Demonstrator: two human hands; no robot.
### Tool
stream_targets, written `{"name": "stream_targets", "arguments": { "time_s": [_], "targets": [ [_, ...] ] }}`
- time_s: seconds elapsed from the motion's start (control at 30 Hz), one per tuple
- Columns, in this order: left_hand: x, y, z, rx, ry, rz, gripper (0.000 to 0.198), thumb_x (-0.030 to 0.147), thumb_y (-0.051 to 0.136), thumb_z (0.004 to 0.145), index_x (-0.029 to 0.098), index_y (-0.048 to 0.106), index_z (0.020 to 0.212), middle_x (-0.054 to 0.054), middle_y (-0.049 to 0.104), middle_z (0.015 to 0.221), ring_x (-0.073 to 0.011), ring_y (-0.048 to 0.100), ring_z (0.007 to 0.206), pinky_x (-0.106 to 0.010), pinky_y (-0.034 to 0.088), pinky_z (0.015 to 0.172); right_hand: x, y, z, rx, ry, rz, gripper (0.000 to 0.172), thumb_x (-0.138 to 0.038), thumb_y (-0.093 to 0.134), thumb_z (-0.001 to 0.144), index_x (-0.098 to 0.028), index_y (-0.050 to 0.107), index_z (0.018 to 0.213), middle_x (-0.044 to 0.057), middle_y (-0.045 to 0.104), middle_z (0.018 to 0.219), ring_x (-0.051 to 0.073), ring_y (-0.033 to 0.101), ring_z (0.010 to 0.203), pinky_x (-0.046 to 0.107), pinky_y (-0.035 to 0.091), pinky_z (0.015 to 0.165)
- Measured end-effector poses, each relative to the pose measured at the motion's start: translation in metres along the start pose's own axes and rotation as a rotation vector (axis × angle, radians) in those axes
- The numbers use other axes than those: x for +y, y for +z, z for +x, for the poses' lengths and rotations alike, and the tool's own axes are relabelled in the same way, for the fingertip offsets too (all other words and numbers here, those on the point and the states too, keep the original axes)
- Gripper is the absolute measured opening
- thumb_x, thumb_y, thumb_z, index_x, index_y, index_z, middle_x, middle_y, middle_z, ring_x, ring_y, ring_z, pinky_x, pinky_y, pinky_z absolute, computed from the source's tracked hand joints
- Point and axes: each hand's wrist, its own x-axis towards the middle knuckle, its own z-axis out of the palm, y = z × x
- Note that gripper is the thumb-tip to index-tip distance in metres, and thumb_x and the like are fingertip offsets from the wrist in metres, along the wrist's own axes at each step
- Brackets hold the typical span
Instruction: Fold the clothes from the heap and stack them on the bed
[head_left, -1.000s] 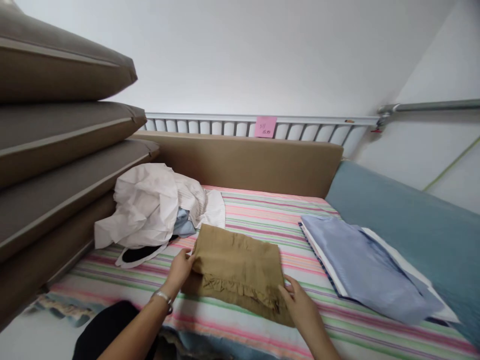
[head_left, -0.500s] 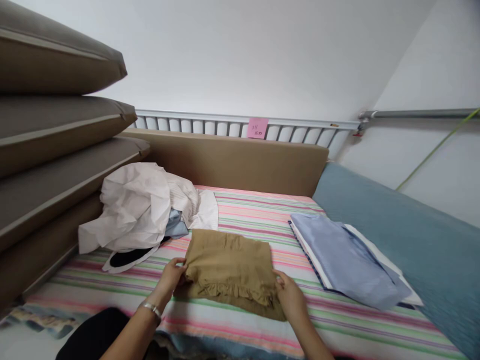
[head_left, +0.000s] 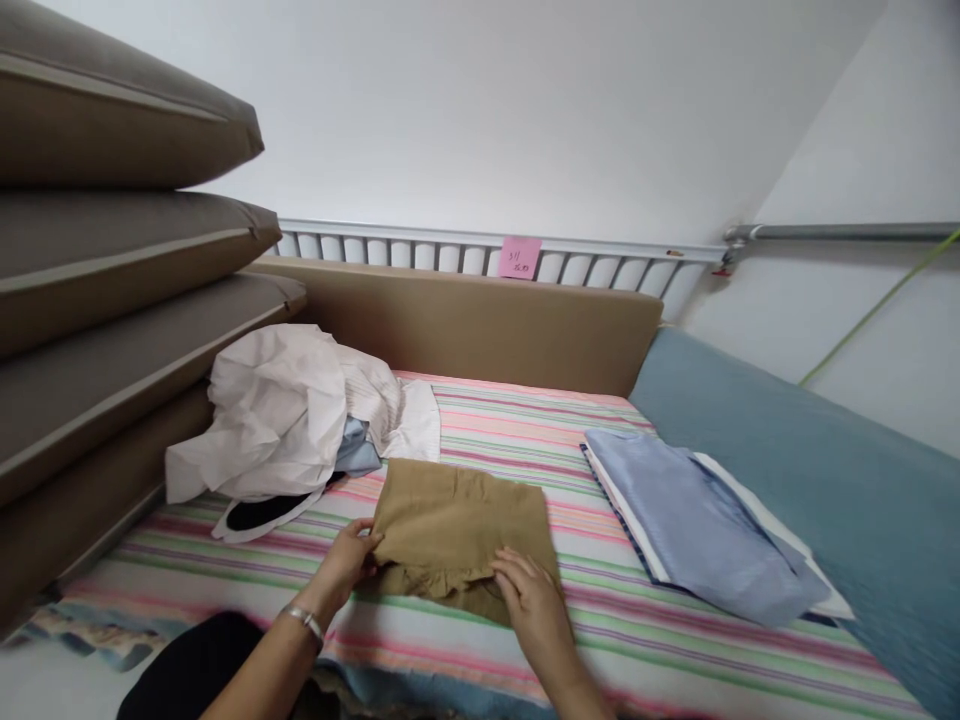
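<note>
An olive-brown garment (head_left: 461,510), folded into a rough rectangle with a ruffled edge toward me, lies on the striped sheet (head_left: 517,425). My left hand (head_left: 351,560) pinches its left edge between thumb and fingers. On the near right part of the cloth rests my right hand (head_left: 529,595), its fingers extended over the ruffle. What kind of garment it is, the folds do not show.
To the left, a heap of rumpled white clothes (head_left: 277,410) lies beside stacked brown cushions (head_left: 142,240). Folded blue and white clothes (head_left: 697,520) form a pile at right, next to a blue-green pad (head_left: 787,450). A brown panel (head_left: 480,325) borders the back, before a radiator (head_left: 420,250).
My right hand has moved left from the garment's right edge onto its ruffled front. My left hand still holds the left edge. The view has shifted slightly.
</note>
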Motion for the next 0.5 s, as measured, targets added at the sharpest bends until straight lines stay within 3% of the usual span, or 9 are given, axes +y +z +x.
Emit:
{"name": "stream_targets", "arguments": {
  "time_s": [0.07, 0.13, 0.23, 0.33, 0.4, 0.5],
  "targets": [
    [-0.004, -0.006, 0.002, 0.012, 0.010, 0.099, 0.018, 0.016, 0.053, 0.075, 0.014, 0.052, 0.093, 0.000, 0.058, 0.054, -0.0185, 0.060, 0.051, -0.028, 0.045, 0.049, 0.003, -0.007, -0.002, -0.050, 0.003, 0.019, 0.029, -0.027, 0.041, 0.087, -0.024, 0.069, 0.094, 0.005, 0.065, 0.114, 0.022, 0.054, 0.113, 0.044, 0.036, 0.101],
    [-0.002, -0.010, 0.006, 0.055, 0.073, 0.185, 0.026, 0.012, 0.056, 0.070, 0.012, 0.054, 0.095, -0.005, 0.062, 0.064, -0.0242, 0.064, 0.067, -0.035, 0.049, 0.063, 0.000, -0.018, -0.002, -0.122, 0.001, 0.055, 0.028, -0.031, 0.042, 0.086, -0.025, 0.070, 0.089, 0.005, 0.066, 0.112, 0.023, 0.055, 0.112, 0.043, 0.038, 0.098],
    [0.014, -0.002, 0.008, 0.184, 0.436, 0.404, 0.035, 0.017, 0.053, 0.074, 0.014, 0.053, 0.109, -0.013, 0.063, 0.103, -0.0279, 0.056, 0.105, -0.042, 0.040, 0.092, -0.006, -0.036, 0.011, -0.115, 0.026, 0.133, 0.038, -0.038, 0.034, 0.089, -0.023, 0.069, 0.095, 0.006, 0.066, 0.111, 0.020, 0.056, 0.110, 0.036, 0.041, 0.096],
    [0.035, 0.027, 0.005, 0.233, 0.788, 0.679, 0.038, 0.025, 0.044, 0.084, 0.013, 0.052, 0.119, -0.016, 0.053, 0.126, -0.0280, 0.046, 0.119, -0.044, 0.033, 0.101, -0.004, -0.040, 0.037, -0.047, 0.081, 0.069, 0.043, -0.037, 0.029, 0.090, -0.020, 0.064, 0.110, 0.008, 0.060, 0.122, 0.020, 0.050, 0.119, 0.037, 0.035, 0.102],
    [0.040, 0.052, 0.003, 0.208, 0.817, 0.801, 0.041, 0.030, 0.042, 0.086, 0.017, 0.050, 0.125, -0.013, 0.048, 0.134, -0.0297, 0.038, 0.126, -0.048, 0.029, 0.104, 0.003, -0.030, 0.052, -0.041, 0.116, -0.063, 0.044, -0.039, 0.033, 0.089, -0.020, 0.059, 0.119, 0.009, 0.051, 0.133, 0.023, 0.039, 0.128, 0.043, 0.028, 0.107],
    [0.032, 0.077, 0.005, 0.178, 0.723, 0.945, 0.049, 0.041, 0.047, 0.084, 0.025, 0.046, 0.131, -0.010, 0.038, 0.143, -0.0372, 0.024, 0.134, -0.060, 0.020, 0.103, 0.020, -0.004, 0.063, -0.064, 0.137, -0.241, 0.049, -0.046, 0.038, 0.086, -0.023, 0.050, 0.128, 0.010, 0.038, 0.142, 0.027, 0.027, 0.134, 0.050, 0.022, 0.108]
  ]
}}
